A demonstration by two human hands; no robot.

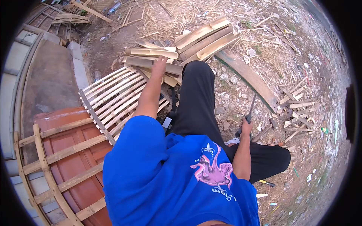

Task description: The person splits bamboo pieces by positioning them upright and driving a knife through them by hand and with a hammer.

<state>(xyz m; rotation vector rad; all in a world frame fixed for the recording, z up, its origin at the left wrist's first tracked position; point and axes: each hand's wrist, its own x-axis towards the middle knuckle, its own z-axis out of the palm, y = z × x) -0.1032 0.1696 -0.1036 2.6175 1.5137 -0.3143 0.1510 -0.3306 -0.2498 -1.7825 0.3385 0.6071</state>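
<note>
My left hand point(160, 64) reaches forward over a pile of split bamboo, its fingers curled round a greyish split bamboo piece point(138, 63). Paler split bamboo lengths point(152, 53) lie just beyond it. More long half-round bamboo pieces point(203, 34) are stacked further forward, beside my knee. Low by my other leg, my right hand point(246, 128) is closed on the dark handle of a long knife point(252, 103). Its narrow blade points forward, away from me, above the rubble.
To the left lie a slatted bamboo panel point(113, 90), a reddish-brown door panel point(71, 143) and a wooden lattice frame point(49, 165). A long plank point(250, 77) crosses the stony ground ahead. Short wood offcuts point(299, 116) are heaped at right. A yellow-and-black tool point(267, 183) lies near my right leg.
</note>
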